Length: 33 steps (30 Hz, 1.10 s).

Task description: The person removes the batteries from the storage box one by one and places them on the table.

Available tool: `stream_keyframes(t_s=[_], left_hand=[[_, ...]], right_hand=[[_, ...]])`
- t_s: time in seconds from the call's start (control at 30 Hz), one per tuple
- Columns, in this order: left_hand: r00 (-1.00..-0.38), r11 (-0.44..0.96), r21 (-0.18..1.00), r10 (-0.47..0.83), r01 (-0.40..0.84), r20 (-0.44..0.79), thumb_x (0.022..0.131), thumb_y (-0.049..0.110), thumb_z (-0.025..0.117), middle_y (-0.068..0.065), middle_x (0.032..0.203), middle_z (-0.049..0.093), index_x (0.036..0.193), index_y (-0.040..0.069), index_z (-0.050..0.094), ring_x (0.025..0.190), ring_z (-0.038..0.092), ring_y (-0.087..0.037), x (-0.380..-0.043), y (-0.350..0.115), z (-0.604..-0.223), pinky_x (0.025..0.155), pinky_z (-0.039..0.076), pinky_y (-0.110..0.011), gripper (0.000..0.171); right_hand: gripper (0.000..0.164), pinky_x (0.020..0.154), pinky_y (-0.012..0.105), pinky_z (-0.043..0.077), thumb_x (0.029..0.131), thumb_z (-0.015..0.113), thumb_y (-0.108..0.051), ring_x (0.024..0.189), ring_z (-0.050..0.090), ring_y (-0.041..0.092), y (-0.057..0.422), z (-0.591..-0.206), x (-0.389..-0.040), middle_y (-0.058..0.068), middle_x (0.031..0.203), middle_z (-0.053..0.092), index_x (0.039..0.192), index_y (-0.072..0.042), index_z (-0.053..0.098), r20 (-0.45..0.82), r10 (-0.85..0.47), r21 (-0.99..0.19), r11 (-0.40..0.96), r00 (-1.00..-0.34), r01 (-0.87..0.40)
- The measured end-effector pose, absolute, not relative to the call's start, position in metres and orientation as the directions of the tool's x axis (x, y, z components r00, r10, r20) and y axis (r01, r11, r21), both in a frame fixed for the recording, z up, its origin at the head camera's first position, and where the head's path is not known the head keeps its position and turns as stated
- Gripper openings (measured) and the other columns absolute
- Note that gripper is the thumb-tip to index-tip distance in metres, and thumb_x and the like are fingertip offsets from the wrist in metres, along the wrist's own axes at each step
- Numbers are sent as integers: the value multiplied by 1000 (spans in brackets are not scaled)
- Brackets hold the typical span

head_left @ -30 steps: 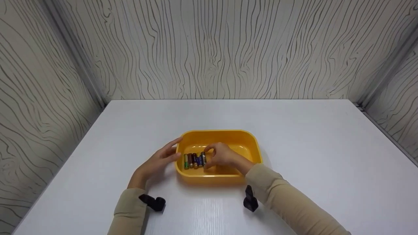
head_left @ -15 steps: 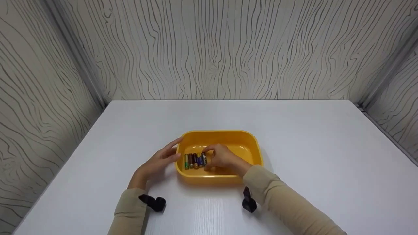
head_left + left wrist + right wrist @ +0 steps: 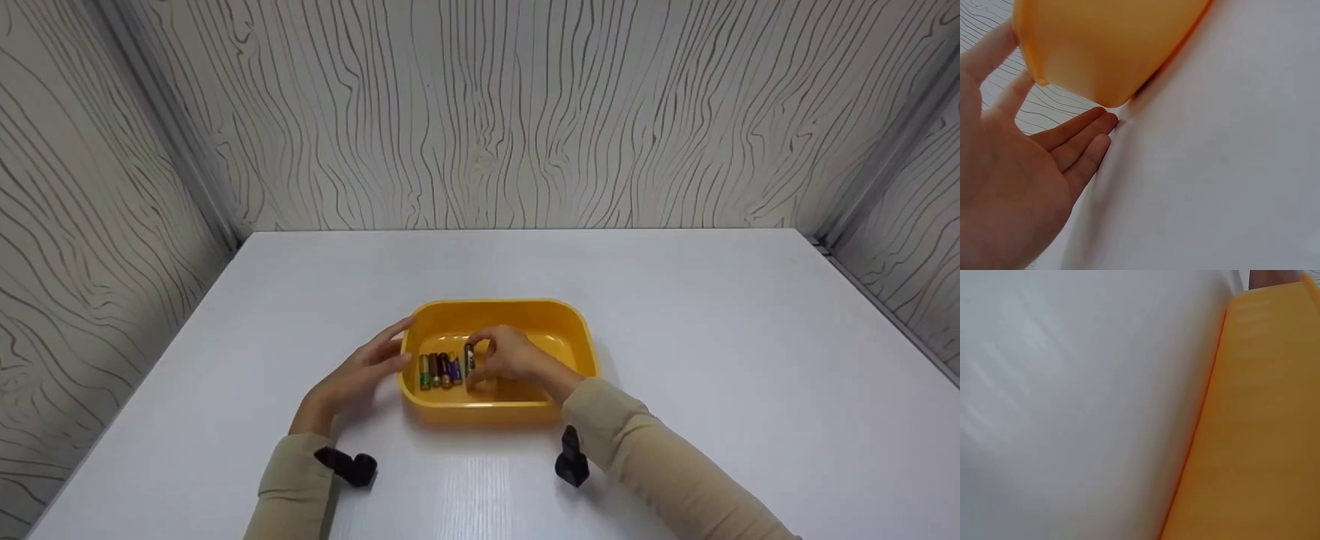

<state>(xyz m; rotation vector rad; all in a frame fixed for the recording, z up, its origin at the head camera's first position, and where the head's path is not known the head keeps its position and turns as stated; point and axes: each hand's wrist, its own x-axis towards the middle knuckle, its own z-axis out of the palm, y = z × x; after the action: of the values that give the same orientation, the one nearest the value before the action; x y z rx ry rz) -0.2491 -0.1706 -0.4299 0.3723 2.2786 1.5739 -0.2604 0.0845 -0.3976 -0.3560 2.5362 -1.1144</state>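
In the head view a yellow plastic tub (image 3: 480, 412) stands on the white table. My right hand (image 3: 514, 355) reaches into it over the near wall and pinches a dark battery with white markings (image 3: 469, 361) by its two ends, between thumb and finger. Left of that battery, several more batteries (image 3: 440, 370) lie side by side on the tub floor. My left hand (image 3: 360, 379) touches the tub's left end with extended fingers. In the left wrist view its fingertips (image 3: 1107, 119) meet the tub's outer wall (image 3: 1112, 50). The right wrist view shows only the tub's outer side (image 3: 1258, 416) and table.
Black wrist-camera mounts (image 3: 349, 466) stick out from both sleeves above the table (image 3: 720, 360). A wood-grain patterned panel (image 3: 480, 112) closes off the back, with similar panels at both sides. The tub's right half shows bare floor.
The battery in my right hand has come away from the row, leaving a narrow gap beside it. My left hand keeps its place at the tub's end.
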Motion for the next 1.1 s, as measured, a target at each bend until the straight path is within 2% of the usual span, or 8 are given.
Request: stream_keyframes(t_s=[0.23,0.47,0.7,1.1], left_hand=[[-912,359,933,388,13,-136,97,35,54,-13,157,35,149,42,30,147,30,-37,-249,-172,-431,117,10,-70,58],[-894,324,945,435,47,-105,98,30,53,-16,156,36,151,35,27,146,33,-37,-250,-174,-431,119,14,-66,59],[-895,328,944,432,40,-112,98,33,54,-15,156,36,151,37,28,145,33,-37,-251,-174,-433,118,14,-67,59],[-906,355,934,403,26,-128,97,34,55,-13,157,35,149,40,30,147,31,-37,-250,-173,-433,117,12,-69,58]], right_hand=[[56,53,18,37,76,81,-13,61,46,9,92,-392,-258,-3,70,52,126,-3,60,-178,-411,-787,605,-894,-121],[58,56,17,39,78,79,-10,58,45,7,101,-379,-255,-7,64,51,131,2,56,-113,-460,-845,511,-881,-158],[57,62,19,42,79,78,-11,60,44,8,113,-372,-251,-8,64,50,130,2,56,-48,-462,-855,477,-886,-203],[58,57,16,40,78,79,-11,60,43,7,140,-372,-239,-6,67,49,129,5,56,20,-454,-857,451,-891,-249]])
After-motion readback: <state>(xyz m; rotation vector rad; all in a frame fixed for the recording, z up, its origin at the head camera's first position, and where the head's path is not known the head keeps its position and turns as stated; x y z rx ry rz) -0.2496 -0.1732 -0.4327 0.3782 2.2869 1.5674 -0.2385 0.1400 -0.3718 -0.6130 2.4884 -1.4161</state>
